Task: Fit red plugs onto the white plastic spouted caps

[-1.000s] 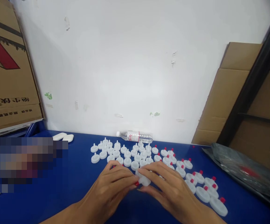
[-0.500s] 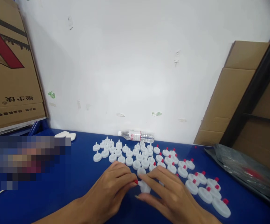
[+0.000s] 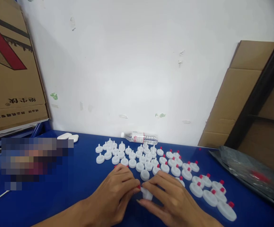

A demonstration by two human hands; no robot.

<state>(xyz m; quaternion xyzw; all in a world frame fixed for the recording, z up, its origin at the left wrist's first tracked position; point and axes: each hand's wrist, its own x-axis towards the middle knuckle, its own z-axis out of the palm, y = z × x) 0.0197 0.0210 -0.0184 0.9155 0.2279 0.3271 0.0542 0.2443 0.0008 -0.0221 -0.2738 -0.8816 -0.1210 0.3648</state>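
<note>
Left hand (image 3: 116, 193) pinches a small red tip (image 3: 139, 187); right hand (image 3: 173, 196) holds a white plastic cap (image 3: 147, 194), probably light, stiff and slick, best gripped around its widest part.

We observed that, left of the left hand (image 3: 114, 192), the blue tabletop (image 3: 77, 176) offered a low passage as far as a blurred patch (image 3: 35, 160) whose contents we could not tell. Beyond both hands, close-set white nozzle caps (image 3: 132, 163) blocked any low forward path, with the lying bottle (image 3: 138, 137) and the wall (image 3: 127, 69) behind. Right of the right hand (image 3: 173, 197), red-tipped caps (image 3: 210, 198) obstructed a low sweep, though we found room above them and a strip of tabletop before the plastic bag (image 3: 243, 168).
</note>
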